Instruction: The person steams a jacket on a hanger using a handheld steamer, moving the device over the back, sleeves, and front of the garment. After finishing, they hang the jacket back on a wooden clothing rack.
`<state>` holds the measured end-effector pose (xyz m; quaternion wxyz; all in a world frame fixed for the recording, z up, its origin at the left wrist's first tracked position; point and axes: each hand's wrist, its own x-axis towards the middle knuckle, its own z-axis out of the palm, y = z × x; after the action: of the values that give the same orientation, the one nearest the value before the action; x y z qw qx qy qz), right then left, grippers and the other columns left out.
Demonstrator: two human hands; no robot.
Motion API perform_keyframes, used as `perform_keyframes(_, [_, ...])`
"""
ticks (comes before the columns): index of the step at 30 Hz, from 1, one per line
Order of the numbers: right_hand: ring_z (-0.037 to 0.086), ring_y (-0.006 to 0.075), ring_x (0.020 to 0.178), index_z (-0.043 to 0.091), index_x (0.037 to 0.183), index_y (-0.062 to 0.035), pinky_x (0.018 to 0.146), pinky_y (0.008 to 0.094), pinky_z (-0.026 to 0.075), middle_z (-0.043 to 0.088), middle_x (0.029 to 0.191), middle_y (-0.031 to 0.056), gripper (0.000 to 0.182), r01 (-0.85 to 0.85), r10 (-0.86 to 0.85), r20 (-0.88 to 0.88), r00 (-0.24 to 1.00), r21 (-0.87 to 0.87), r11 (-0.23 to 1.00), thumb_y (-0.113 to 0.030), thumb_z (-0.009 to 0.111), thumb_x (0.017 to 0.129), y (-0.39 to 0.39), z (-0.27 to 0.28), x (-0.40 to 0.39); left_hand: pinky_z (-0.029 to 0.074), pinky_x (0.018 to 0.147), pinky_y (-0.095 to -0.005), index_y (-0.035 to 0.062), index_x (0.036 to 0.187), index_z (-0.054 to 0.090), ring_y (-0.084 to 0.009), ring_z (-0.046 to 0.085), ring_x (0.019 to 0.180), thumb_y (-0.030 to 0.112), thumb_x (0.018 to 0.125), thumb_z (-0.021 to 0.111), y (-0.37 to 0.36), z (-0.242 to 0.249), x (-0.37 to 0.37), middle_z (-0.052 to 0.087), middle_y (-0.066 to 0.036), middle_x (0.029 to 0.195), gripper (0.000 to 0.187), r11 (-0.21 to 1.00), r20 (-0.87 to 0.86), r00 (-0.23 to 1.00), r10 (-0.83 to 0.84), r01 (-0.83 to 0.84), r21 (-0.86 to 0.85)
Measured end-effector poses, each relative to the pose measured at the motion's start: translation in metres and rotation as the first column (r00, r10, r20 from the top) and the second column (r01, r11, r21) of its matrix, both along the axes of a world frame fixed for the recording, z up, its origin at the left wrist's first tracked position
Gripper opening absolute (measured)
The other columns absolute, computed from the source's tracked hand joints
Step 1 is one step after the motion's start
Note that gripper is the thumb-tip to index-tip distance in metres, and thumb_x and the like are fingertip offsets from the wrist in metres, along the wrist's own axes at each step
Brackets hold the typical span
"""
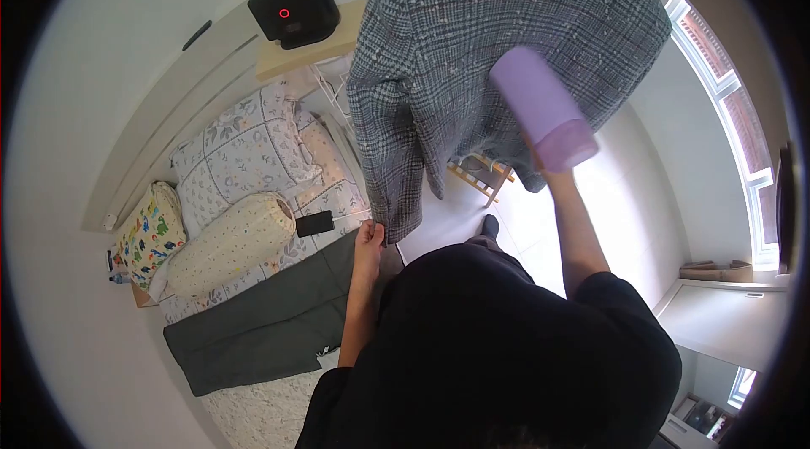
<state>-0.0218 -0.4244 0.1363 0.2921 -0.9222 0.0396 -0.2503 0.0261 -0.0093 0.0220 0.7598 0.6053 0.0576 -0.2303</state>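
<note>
At the far left, a pillow printed with colorful animal figures (153,234) is leaning beside a cream bolster (221,253), while a dark gray cover (270,314) is spreading across the bed below. A larger floral pillow (232,158) is lying above the bolster. Over it, a black device (316,8) is standing on a pale wooden shelf (308,59) and showing a glowing red ring; the mark beneath the ring is too small to be read. A phone (315,224), its face dark, is resting near the bolster's end. The left hand (369,235) is pinching the cuff of a gray plaid jacket (506,2), its fingers closing narrowly on the cloth. The jacket is hanging in front of the person, its body filling the upper center, with a wooden folding stand (489,189) showing partly below. The right hand (547,172), mostly hidden, is gripping a lavender cylinder (536,94), which is tilting across the jacket front; whether the two are touching cannot be told. At the far right, a window (729,90) is running along the wall above a white cabinet (717,318).
</note>
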Motion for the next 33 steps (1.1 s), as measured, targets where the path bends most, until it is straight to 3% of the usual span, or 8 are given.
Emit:
perform_keyframes(5, [0.045,0.0354,0.121,0.056,0.122,-0.0066,0.101,0.044,0.035,0.053,0.126,0.0184,0.039,0.086,-0.144,-0.118,0.983,-0.396,0.914,-0.023,0.058,0.087,0.019,-0.104,0.009,0.027,0.052,-0.018,0.0106,0.097,0.056,-0.0001,0.038,0.061,0.02,0.095,0.054,0.001,-0.013,0.002,0.051,0.01,0.077,0.01,1.0,0.024,1.0,-0.009,0.009,0.001])
perform_keyframes(12, [0.047,0.0362,0.119,0.056,0.121,-0.0058,0.101,0.0448,0.034,0.055,0.122,0.0183,0.042,0.152,-0.151,-0.18,0.972,-0.011,0.988,-0.029,0.058,0.087,0.038,-0.123,-0.004,0.027,0.053,-0.0187,0.0098,0.094,0.055,-0.0005,0.038,0.062,0.018,0.096,0.053,-0.003,-0.002,0.001,0.05,0.009,0.075,0.008,0.998,0.03,0.999,-0.045,0.045,0.032])
perform_keyframes(19, [0.056,0.0328,0.106,0.059,0.114,-0.0068,0.09,0.0448,0.042,0.061,0.111,0.0153,0.033,0.213,-0.123,0.192,0.974,-0.575,0.79,-0.021,0.058,0.085,-0.007,-0.043,0.007,0.03,0.059,-0.0186,0.0078,0.095,0.055,-0.002,0.04,0.067,0.018,0.096,0.053,0.007,-0.002,-0.005,0.049,0.007,0.076,0.011,0.997,0.019,0.997,-0.073,0.072,0.042])
perform_keyframes(21, [0.06,0.0218,0.078,0.064,0.104,-0.0052,0.069,0.0358,0.049,0.064,0.091,0.0071,0.022,0.299,-0.303,0.038,0.952,0.093,0.95,-0.015,0.061,0.085,-0.007,0.011,0.012,0.028,0.057,-0.0188,0.009,0.094,0.055,-0.0016,0.038,0.064,0.018,0.096,0.053,-0.002,0.015,-0.011,0.047,0.008,0.074,0.01,0.997,0.024,0.999,-0.032,0.031,0.074])
perform_keyframes(24, [0.056,0.0151,0.064,0.064,0.1,-0.0037,0.058,0.0289,0.047,0.061,0.078,0.0034,0.018,0.188,-0.163,0.293,0.942,-0.059,0.98,-0.012,0.063,0.084,0.009,0.083,0.012,0.027,0.055,-0.019,0.0101,0.094,0.056,-0.0013,0.036,0.062,0.019,0.095,0.053,-0.002,-0.002,-0.013,0.046,0.009,0.073,0.009,0.995,0.025,0.999,0.025,-0.027,0.093])
perform_keyframes(26, [0.06,0.0187,0.077,0.063,0.106,-0.0048,0.068,0.0331,0.049,0.063,0.09,0.0063,0.023,-0.032,0.003,0.063,0.998,0.462,0.886,-0.017,0.06,0.087,0.002,0.114,-0.005,0.028,0.055,-0.0191,0.0101,0.096,0.056,-0.0014,0.037,0.062,0.019,0.095,0.053,-0.005,-0.006,-0.019,0.047,0.009,0.074,0.009,0.995,0.021,0.998,0.054,-0.055,0.084])
perform_keyframes(31, [0.061,0.0271,0.093,0.064,0.104,-0.0078,0.079,0.0371,0.047,0.064,0.099,0.0092,0.023,0.244,-0.084,0.384,0.92,-0.392,0.887,-0.019,0.06,0.085,-0.001,0.017,0.024,0.028,0.053,-0.02,0.0112,0.095,0.056,-0.0016,0.037,0.063,0.02,0.096,0.053,-0.027,0.029,-0.045,0.047,0.01,0.074,0.01,0.985,0.055,0.989,0.134,-0.139,0.104])
perform_keyframes(33, [0.056,0.0275,0.105,0.061,0.11,-0.0079,0.092,0.0387,0.041,0.063,0.106,0.0081,0.031,0.064,-0.068,-0.011,0.998,-0.214,0.975,-0.026,0.058,0.085,-0.001,-0.028,0.03,0.027,0.053,-0.0193,0.0135,0.093,0.056,-0.0007,0.036,0.062,0.021,0.096,0.053,-0.023,0.034,-0.052,0.045,0.011,0.073,0.009,0.972,0.014,0.991,0.132,-0.132,0.194])
